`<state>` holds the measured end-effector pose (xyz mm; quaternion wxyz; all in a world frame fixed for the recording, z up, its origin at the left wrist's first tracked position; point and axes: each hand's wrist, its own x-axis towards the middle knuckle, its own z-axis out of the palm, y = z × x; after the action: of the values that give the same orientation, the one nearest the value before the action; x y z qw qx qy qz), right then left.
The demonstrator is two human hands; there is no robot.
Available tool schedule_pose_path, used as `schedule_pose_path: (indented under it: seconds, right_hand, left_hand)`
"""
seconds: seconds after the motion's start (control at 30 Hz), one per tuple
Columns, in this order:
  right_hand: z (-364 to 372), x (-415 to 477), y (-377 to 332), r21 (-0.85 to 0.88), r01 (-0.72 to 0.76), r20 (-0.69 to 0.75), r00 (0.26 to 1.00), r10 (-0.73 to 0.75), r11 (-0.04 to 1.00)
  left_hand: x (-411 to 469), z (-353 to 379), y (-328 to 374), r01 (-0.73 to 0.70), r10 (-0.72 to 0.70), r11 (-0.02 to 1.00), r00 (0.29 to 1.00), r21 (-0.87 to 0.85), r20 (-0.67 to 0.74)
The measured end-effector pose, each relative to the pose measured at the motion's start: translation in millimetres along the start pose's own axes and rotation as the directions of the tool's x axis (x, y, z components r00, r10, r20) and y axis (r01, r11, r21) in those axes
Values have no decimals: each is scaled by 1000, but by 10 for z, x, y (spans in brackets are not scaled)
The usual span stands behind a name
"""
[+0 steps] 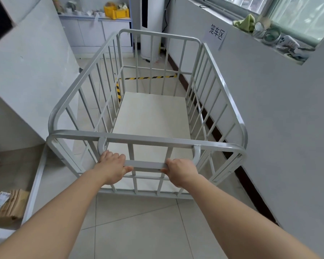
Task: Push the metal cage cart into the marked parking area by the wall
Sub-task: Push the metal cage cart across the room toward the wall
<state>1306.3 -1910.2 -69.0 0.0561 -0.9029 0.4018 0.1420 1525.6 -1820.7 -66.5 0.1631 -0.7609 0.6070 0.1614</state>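
Note:
A grey metal cage cart (79, 85) with barred sides and a white floor board stands in front of me, its right side close along the wall. My left hand (111, 168) and my right hand (180, 171) both grip the flat handle bar (145, 165) at its near end. Yellow-and-black striped tape (150, 77) on the floor marks the parking area; one strip runs across beyond the cart's far end, another runs along under its left side. A paper sign (216, 34) with black characters hangs on the wall to the right.
A white panel (26, 71) leans close on the cart's left. A tall white floor-standing unit (151, 27) and a cabinet with a yellow crate (116, 13) stand at the far end. Cardboard (6, 206) lies lower left. A window sill (273, 38) holds clutter.

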Motion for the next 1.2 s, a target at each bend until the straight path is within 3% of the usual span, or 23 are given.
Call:
schedule_pose_path:
  seconds: [1.2]
  right_hand:
    - [-766, 2128, 2019, 35, -13, 77, 997, 10, 999]
  left_hand:
    - [2486, -1233, 698, 44, -48, 994, 998, -95, -37]
